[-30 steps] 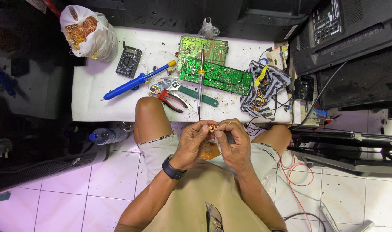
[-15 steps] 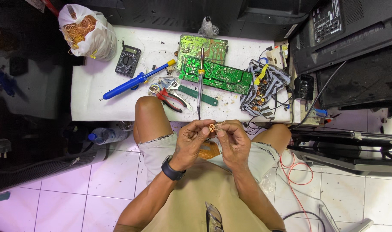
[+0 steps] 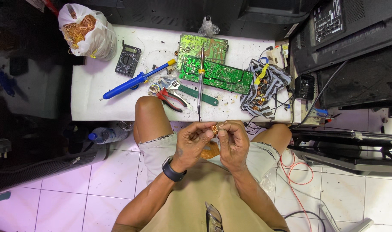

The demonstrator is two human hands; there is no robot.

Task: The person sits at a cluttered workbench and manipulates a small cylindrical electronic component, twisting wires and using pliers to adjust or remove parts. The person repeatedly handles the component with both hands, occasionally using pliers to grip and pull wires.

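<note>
Head view: left hand (image 3: 191, 144) and right hand (image 3: 233, 144) together pinch a small copper-wound coil (image 3: 214, 129) above the lap, near the white worktable (image 3: 97, 92).

Green circuit boards (image 3: 215, 74), multimeter (image 3: 127, 60), red pliers (image 3: 172, 99) on white table (image 3: 97, 107).

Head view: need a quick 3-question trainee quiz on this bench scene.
1. True or false: the green rectangular circuit boards lie on the white table.
2. Which hand wears the black wristwatch? A) left B) right
3. What do the fingers of both hands pinch above the lap?

Key
1. True.
2. A: the left hand wears it; the right hand has a bare wrist.
3. A small copper-coloured coil-like part, too small to identify further.
</note>
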